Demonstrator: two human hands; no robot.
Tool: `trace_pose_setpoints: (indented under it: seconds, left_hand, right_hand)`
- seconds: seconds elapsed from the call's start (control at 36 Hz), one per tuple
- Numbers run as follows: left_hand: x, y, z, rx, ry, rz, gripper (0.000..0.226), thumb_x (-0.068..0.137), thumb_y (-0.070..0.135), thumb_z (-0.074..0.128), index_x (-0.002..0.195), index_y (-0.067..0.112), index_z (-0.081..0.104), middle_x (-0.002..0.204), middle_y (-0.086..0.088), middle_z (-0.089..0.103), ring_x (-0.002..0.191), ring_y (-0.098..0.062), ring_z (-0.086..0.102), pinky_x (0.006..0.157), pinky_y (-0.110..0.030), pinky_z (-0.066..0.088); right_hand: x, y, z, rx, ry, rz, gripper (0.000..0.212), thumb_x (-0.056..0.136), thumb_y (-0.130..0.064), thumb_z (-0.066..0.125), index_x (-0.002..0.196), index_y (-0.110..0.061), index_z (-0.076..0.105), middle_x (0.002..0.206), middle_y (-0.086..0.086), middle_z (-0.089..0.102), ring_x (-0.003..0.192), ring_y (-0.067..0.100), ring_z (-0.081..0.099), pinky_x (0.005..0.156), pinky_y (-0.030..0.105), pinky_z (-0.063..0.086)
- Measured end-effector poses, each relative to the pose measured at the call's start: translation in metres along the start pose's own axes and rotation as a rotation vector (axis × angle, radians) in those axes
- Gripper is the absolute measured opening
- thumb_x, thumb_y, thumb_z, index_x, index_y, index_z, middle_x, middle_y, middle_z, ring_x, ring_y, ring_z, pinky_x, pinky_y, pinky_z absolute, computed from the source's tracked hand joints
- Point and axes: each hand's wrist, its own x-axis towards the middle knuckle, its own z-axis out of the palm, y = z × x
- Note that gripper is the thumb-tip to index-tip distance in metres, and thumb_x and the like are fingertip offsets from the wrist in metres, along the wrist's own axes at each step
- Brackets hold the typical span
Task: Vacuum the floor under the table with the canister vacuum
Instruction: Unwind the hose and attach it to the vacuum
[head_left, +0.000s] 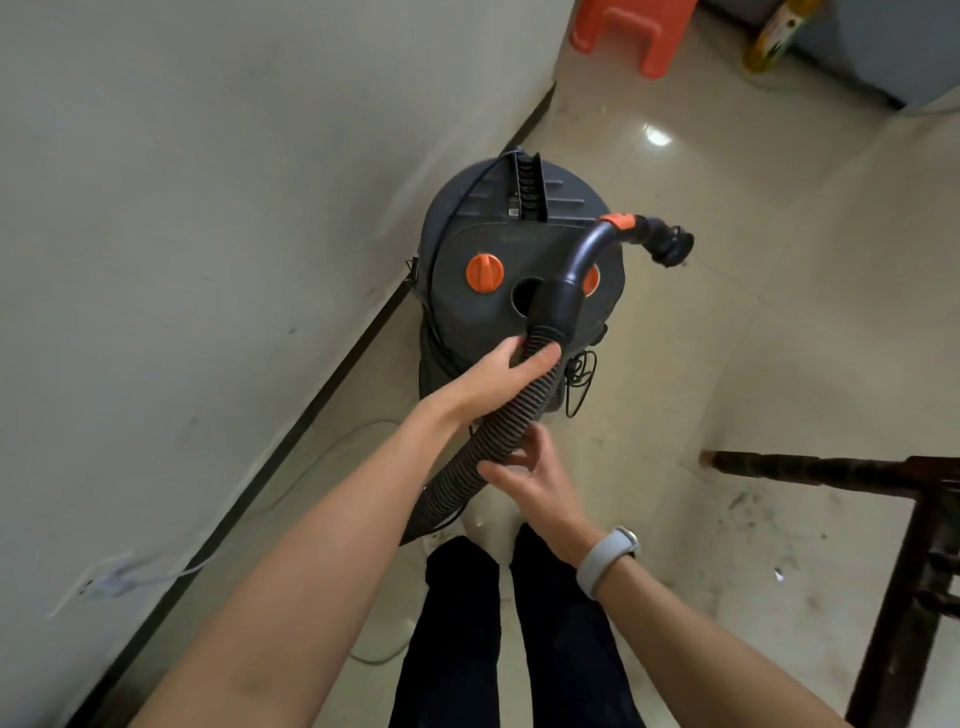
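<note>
left hand (496, 371): wrapped round ribbed hose (501, 426), just below the cuff
right hand (535, 475): fingers curled on hose lower down
canister vacuum (488, 244): on floor (727, 338) by the wall
worktop (852, 499): dark leg, right

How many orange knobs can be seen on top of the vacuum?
2: one orange knob left of the round hole, fully visible; a second orange knob right of it, mostly hidden behind the hose handle. Others may be hidden.

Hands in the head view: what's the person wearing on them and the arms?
Both forearms are bare, no sleeves or gloves. The left hand wears nothing. The right hand has a light grey wristband with a small device on its wrist.
</note>
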Motion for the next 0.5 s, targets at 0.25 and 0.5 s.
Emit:
trace_pose_setpoints:
  seconds: [0.25,0.5]
  left_hand:
    - [-0.045,-0.041,-0.058,0.079,0.190,-0.031,0.019,0.090,0.019,0.063,0.107,0.020,0.055,0.092,-0.003,0.064,0.079,-0.014,0.064,0.066,-0.020,0.052]
    - [-0.106,-0.104,-0.081,0.135,0.025,-0.201,0.039,0.083,0.009,0.068,0.110,0.031,0.049,0.109,-0.005,0.058,0.099,-0.021,0.059,0.083,-0.028,0.051]
  right_hand:
    - [0.023,-0.012,-0.034,-0.071,0.106,0.125,0.041,0.099,-0.029,0.044,0.138,-0.014,0.043,0.122,0.005,0.060,0.107,0.014,0.058,0.091,0.029,0.050]
    - [0.101,-0.094,0.016,0.393,0.045,0.190,0.044,0.095,-0.044,0.049,0.124,-0.011,0.048,0.118,0.008,0.063,0.111,0.025,0.061,0.097,0.042,0.048]
